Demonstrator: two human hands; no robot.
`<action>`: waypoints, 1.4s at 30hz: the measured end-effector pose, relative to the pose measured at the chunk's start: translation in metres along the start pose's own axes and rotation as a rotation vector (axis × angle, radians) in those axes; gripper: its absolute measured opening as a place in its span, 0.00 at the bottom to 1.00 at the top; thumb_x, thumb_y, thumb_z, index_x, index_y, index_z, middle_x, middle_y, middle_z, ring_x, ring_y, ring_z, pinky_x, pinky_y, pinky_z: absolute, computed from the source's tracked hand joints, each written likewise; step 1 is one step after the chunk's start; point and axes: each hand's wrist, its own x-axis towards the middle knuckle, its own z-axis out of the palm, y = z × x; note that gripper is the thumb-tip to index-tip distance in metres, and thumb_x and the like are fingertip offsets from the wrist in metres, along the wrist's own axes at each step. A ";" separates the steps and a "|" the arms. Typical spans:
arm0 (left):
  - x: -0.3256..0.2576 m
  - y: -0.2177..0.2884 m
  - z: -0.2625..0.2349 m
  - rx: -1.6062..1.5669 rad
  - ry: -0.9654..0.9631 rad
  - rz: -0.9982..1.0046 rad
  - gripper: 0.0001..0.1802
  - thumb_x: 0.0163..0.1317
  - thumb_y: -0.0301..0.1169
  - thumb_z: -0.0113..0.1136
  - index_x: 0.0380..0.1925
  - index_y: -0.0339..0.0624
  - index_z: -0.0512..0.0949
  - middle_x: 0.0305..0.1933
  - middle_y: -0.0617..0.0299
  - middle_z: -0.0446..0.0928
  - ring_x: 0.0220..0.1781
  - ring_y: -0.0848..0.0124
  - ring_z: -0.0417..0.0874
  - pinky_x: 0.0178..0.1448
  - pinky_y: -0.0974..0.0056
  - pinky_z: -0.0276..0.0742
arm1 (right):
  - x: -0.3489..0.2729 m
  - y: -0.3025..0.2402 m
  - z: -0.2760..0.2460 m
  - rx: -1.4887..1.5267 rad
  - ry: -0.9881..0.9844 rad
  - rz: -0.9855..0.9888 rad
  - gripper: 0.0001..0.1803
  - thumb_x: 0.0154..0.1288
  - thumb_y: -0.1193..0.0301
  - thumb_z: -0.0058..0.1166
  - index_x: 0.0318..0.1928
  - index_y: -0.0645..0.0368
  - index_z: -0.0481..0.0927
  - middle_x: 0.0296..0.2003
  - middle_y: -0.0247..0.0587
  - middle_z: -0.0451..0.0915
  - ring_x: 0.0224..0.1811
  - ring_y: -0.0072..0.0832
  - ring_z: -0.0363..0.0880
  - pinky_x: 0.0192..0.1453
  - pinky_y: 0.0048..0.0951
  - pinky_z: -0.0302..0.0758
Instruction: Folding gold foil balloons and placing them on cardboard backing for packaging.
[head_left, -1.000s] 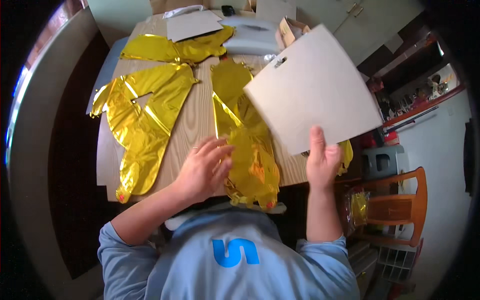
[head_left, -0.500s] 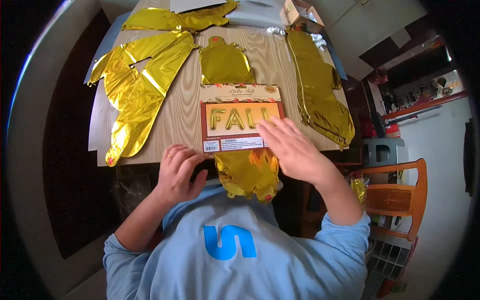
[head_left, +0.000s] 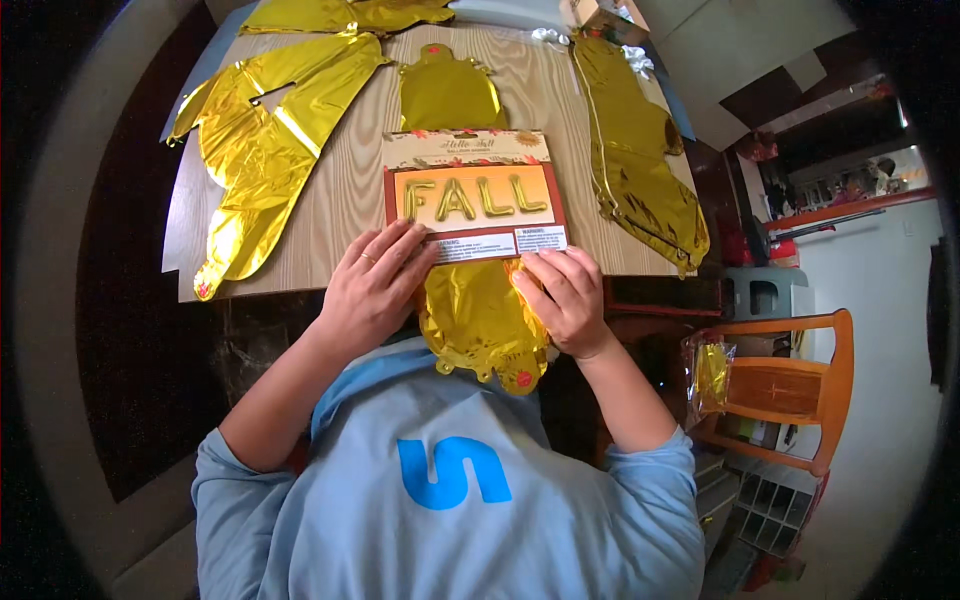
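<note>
A printed cardboard balloon package [head_left: 470,226] with an orange picture panel lies near the table's front edge. It covers the middle of a flat gold foil balloon [head_left: 452,95], whose lower part hangs over the edge toward me. Fingers of my left hand [head_left: 372,280] rest on the card's lower left corner, thumb hidden. At the lower right corner, my right hand [head_left: 568,305] has its fingers bent over the card's edge, also beside the hanging foil. Both hands appear to grip the card.
More flat gold foil balloons lie around: a large one [head_left: 270,150] on the left, another [head_left: 345,14] at the far edge, a long one [head_left: 630,150] on the right. An open box [head_left: 605,15] stands at the back right. A wooden chair [head_left: 780,390] holds a clear packet.
My right hand has moved from the card's picture down to its lower right corner. My left hand has come onto the lower left corner. The card sits slightly tilted differently.
</note>
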 end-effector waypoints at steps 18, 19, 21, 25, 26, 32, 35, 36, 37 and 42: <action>-0.003 -0.008 0.001 -0.043 0.039 0.058 0.23 0.58 0.28 0.63 0.56 0.47 0.81 0.64 0.57 0.77 0.69 0.57 0.76 0.76 0.46 0.62 | 0.002 0.011 0.004 0.161 -0.001 0.123 0.12 0.64 0.67 0.57 0.46 0.56 0.83 0.51 0.41 0.82 0.55 0.38 0.79 0.63 0.45 0.71; -0.002 -0.007 0.004 -0.069 0.069 0.049 0.21 0.57 0.28 0.64 0.52 0.47 0.82 0.62 0.57 0.78 0.68 0.57 0.77 0.76 0.45 0.62 | 0.001 0.011 0.008 0.199 0.058 0.152 0.11 0.62 0.65 0.60 0.42 0.55 0.82 0.48 0.39 0.83 0.53 0.38 0.80 0.61 0.44 0.73; 0.001 -0.007 0.003 -0.107 0.099 0.019 0.16 0.55 0.28 0.67 0.46 0.47 0.84 0.58 0.59 0.81 0.64 0.60 0.79 0.76 0.43 0.61 | 0.000 0.011 0.006 0.339 0.058 0.230 0.12 0.59 0.65 0.64 0.40 0.56 0.81 0.47 0.39 0.83 0.52 0.39 0.80 0.58 0.42 0.73; 0.008 -0.005 0.001 -0.161 0.162 -0.075 0.07 0.55 0.28 0.69 0.35 0.46 0.84 0.48 0.64 0.85 0.56 0.67 0.85 0.76 0.40 0.59 | 0.007 0.001 0.006 0.394 0.001 0.606 0.16 0.53 0.72 0.72 0.39 0.57 0.78 0.41 0.40 0.81 0.48 0.42 0.79 0.55 0.41 0.72; 0.011 -0.003 0.002 -0.175 0.194 -0.099 0.04 0.55 0.27 0.69 0.32 0.46 0.84 0.45 0.65 0.86 0.54 0.68 0.86 0.76 0.39 0.58 | 0.014 -0.004 0.007 0.420 0.023 0.718 0.15 0.54 0.71 0.73 0.37 0.57 0.78 0.40 0.41 0.80 0.47 0.42 0.78 0.54 0.41 0.72; 0.011 0.001 0.001 -0.186 0.232 -0.139 0.05 0.53 0.25 0.70 0.26 0.45 0.81 0.39 0.63 0.88 0.50 0.68 0.89 0.75 0.41 0.62 | 0.010 -0.035 0.006 0.004 0.138 0.247 0.23 0.62 0.57 0.67 0.51 0.53 0.77 0.51 0.45 0.77 0.56 0.40 0.74 0.56 0.42 0.70; 0.006 0.007 -0.002 -0.237 0.222 -0.122 0.05 0.52 0.24 0.70 0.25 0.45 0.81 0.39 0.61 0.88 0.50 0.67 0.89 0.74 0.42 0.63 | 0.025 -0.053 0.010 -0.044 -0.002 0.144 0.14 0.66 0.63 0.58 0.48 0.56 0.80 0.48 0.41 0.78 0.53 0.38 0.74 0.55 0.42 0.71; 0.004 0.009 -0.003 -0.251 0.216 -0.113 0.05 0.52 0.24 0.69 0.25 0.45 0.81 0.40 0.61 0.88 0.50 0.67 0.89 0.74 0.43 0.64 | 0.027 -0.053 0.014 -0.060 -0.063 0.146 0.14 0.65 0.66 0.56 0.48 0.57 0.80 0.48 0.42 0.78 0.52 0.37 0.74 0.55 0.42 0.71; 0.004 0.011 -0.004 -0.283 0.201 -0.110 0.04 0.53 0.23 0.67 0.27 0.45 0.83 0.41 0.60 0.88 0.49 0.67 0.89 0.75 0.43 0.63 | 0.027 -0.053 0.011 -0.049 -0.075 0.151 0.13 0.63 0.70 0.54 0.47 0.59 0.80 0.45 0.43 0.79 0.48 0.38 0.77 0.53 0.41 0.73; 0.005 0.007 -0.024 -0.394 0.291 -0.154 0.16 0.61 0.32 0.60 0.47 0.37 0.82 0.55 0.42 0.82 0.63 0.52 0.81 0.77 0.39 0.53 | 0.042 -0.043 -0.003 0.039 -0.009 0.334 0.11 0.62 0.76 0.59 0.45 0.61 0.83 0.39 0.42 0.83 0.37 0.37 0.82 0.41 0.34 0.79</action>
